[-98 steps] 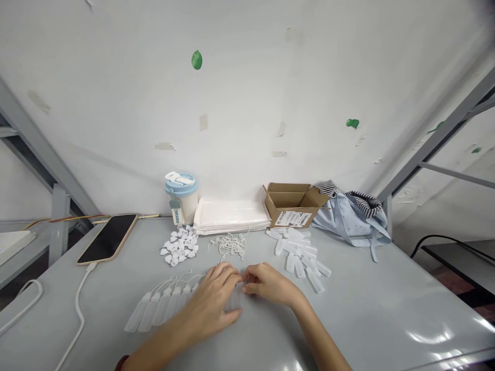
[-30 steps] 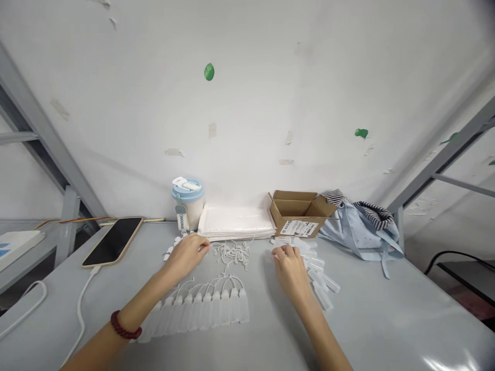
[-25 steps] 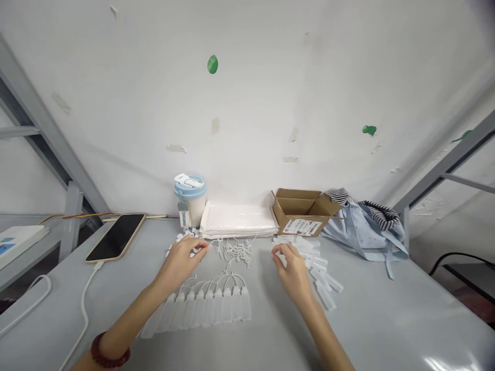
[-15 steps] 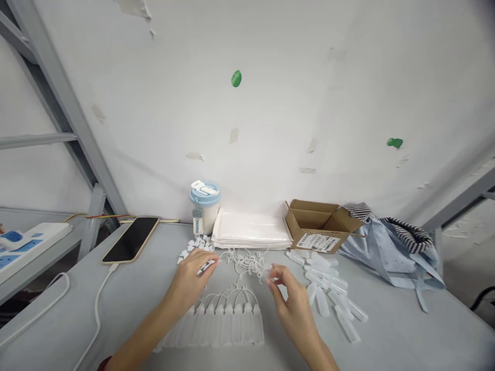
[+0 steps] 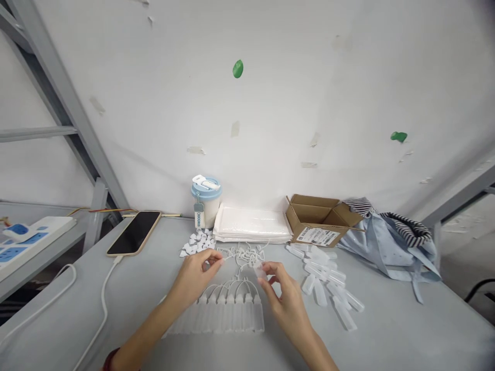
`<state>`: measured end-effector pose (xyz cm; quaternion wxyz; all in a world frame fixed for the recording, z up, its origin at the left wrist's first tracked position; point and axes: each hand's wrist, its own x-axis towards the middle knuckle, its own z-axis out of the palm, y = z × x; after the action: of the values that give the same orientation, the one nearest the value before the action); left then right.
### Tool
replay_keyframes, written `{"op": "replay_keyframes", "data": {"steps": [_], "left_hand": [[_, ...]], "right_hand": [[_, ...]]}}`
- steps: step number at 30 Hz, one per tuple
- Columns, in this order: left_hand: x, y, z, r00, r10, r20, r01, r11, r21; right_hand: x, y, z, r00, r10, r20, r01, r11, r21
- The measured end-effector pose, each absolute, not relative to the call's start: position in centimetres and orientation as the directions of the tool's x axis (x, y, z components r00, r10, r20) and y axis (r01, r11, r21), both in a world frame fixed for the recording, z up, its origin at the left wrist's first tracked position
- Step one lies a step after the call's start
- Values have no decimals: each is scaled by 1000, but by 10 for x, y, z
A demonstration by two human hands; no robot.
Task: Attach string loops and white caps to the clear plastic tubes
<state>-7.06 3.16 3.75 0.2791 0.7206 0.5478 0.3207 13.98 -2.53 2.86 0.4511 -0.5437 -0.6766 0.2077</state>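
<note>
At least ten loose tubes (image 5: 334, 278) and ten caps (image 5: 198, 242) are counted; one phone (image 5: 134, 233), one cup (image 5: 211, 209) and one carton (image 5: 317, 235) are seen.

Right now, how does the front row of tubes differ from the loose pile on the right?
Arrangement: the front row lies parallel, side by side; the loose pile is scattered at mixed angles, some pieces overlapping.
Ends: the front row has white corded tops; the loose pile shows none.
Shared: both are whitish, translucent and lying on the gray table.
</note>
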Motion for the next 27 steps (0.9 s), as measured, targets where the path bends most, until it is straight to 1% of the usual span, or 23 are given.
{"op": "replay_keyframes", "data": {"steps": [2, 6, 10, 13, 17, 21, 24, 27], "left_hand": [[-62, 24, 42, 183, 970, 159, 579, -237, 780], [-46, 11, 47, 271, 955, 121, 463, -240, 853], [-42, 7, 46, 277, 957, 88, 394, -197, 898], [-44, 6, 43, 263, 960, 98, 392, -199, 898], [-47, 7, 42, 227, 968, 106, 365, -186, 912], [-47, 7, 45, 203, 978, 54, 293, -113, 949], [-46, 5, 46, 208, 977, 37, 241, -88, 967], [-45, 3, 45, 212, 977, 29, 221, -77, 972]], "right_hand": [[135, -28, 29, -32, 926, 376, 474, 346, -810], [126, -34, 25, -84, 943, 323, 335, 332, -882], [121, -36, 25, -9, 976, 219, 137, 218, -966], [118, -36, 28, 53, 986, 157, 62, 154, -986], [114, -38, 26, 145, 975, 169, 39, 166, -985], [111, -40, 22, 223, 958, 179, 15, 181, -983], [109, -40, 20, 180, 969, 169, 8, 171, -985], [108, -41, 19, 125, 975, 182, 124, 166, -978]]}}
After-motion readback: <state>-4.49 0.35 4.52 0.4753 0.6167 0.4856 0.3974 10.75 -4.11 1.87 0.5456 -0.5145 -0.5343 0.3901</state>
